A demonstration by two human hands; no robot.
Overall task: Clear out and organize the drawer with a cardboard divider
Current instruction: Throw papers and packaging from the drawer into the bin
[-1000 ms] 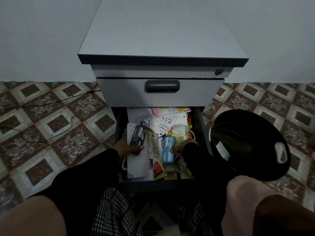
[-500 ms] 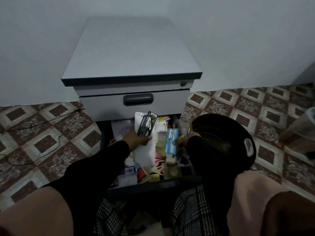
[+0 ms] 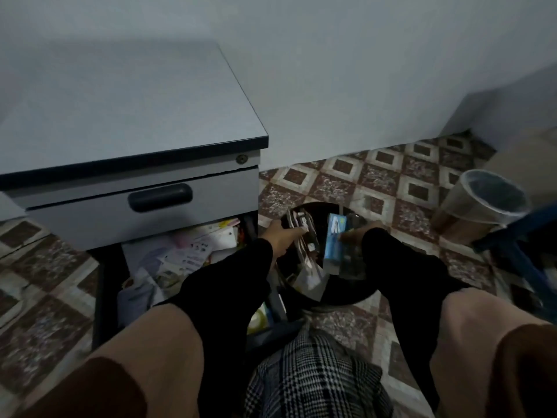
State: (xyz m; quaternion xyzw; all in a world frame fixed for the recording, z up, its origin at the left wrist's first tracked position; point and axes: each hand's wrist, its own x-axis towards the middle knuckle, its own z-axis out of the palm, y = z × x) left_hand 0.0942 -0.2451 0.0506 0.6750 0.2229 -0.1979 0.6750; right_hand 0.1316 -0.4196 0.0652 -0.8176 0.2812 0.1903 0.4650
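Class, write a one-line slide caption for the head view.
Left hand with a black packet and right hand with a blue packet over the black bin, beside the open drawer.

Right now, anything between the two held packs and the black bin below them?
Nothing visible. The left hand holds the black pack and the right hand the blue pack, both directly over the open black bin.

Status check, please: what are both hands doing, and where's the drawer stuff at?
Left hand grips dark packet, right hand grips blue packet, both over black bin. Drawer open, papers inside. Nothing blocking.
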